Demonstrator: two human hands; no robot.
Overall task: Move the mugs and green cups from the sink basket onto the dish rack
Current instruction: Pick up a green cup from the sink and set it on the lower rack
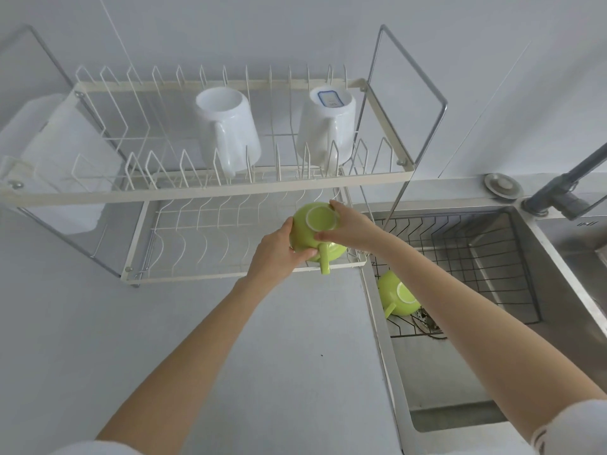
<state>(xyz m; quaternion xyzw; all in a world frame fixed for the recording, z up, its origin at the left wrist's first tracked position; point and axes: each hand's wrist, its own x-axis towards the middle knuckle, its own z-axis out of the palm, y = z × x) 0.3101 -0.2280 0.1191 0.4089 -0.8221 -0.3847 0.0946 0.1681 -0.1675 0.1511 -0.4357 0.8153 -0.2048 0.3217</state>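
A green cup is upside down at the right end of the dish rack's lower tier, its handle pointing toward me. My left hand grips its left side and my right hand grips its right side and base. A second green cup lies upside down in the wire sink basket. Two white mugs stand upside down on the rack's upper tier.
The steel sink sits right of the white counter. A grey faucet rises at the back right, next to a round metal cap. A white paper roll hangs at the rack's left end. The drain strainer shows under the basket.
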